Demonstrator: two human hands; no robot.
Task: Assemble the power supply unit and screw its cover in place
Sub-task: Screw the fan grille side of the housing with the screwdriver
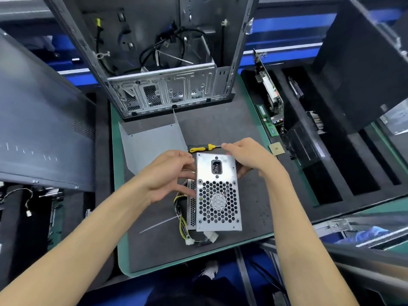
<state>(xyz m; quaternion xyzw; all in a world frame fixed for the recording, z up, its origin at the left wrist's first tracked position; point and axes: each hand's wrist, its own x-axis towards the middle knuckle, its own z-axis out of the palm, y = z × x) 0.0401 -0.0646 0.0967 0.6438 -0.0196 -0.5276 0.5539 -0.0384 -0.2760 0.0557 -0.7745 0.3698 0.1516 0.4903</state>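
Note:
The silver power supply unit (217, 193) stands on the dark mat (154, 246), its fan grille and power socket facing me. Yellow and black cables (184, 226) spill from its lower left side. My left hand (170, 175) holds the unit's left side, fingers curled against it. My right hand (247, 156) grips its upper right corner from behind. A bent grey sheet-metal cover (152, 142) lies on the mat just behind my left hand. A yellow-and-black screwdriver (204, 148) lies behind the unit, its shaft tip hidden by my right fingers.
An open computer case (163, 69) stands at the far end of the mat. A dark side panel (42, 131) leans at the left. At the right, a black foam tray (335, 164) holds circuit boards (270, 96), and a CPU chip (276, 148) lies beside it.

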